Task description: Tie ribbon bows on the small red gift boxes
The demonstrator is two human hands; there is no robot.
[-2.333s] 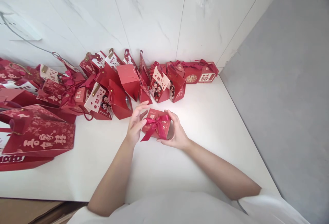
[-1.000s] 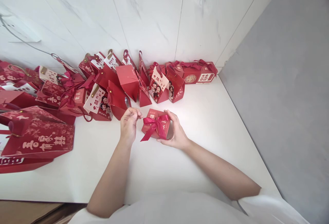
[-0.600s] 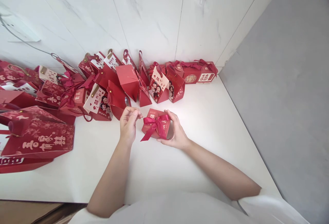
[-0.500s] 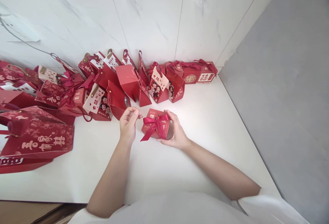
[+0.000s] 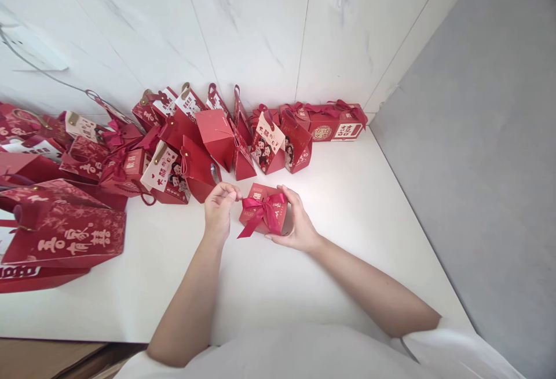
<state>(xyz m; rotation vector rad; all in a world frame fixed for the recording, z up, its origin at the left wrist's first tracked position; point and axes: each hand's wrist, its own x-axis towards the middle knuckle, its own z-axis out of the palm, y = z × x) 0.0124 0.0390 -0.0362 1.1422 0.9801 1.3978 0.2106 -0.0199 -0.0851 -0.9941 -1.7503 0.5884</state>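
A small red gift box (image 5: 248,223) with pale Chinese lettering rests on the white table in front of me. A shiny dark-red ribbon bow (image 5: 262,210) is tied over it, one tail hanging to the lower left. My right hand (image 5: 297,222) grips the box by its right side, with the thumb low at the front and the fingers behind. My left hand (image 5: 219,208) is closed in a pinch at the left loop of the bow. Its fingertips meet the loop's edge, and the exact contact is small and partly hidden.
Several red gift boxes with handles stand along the wall, including a cream-flapped box (image 5: 268,138) and a long ribboned box (image 5: 332,124). Larger red boxes (image 5: 82,234) crowd the left. The white table (image 5: 369,211) ends at a grey surface (image 5: 490,164) on the right.
My left fingertips have moved slightly right, up to the bow's left loop, and closed together. The box and my right hand have barely moved.
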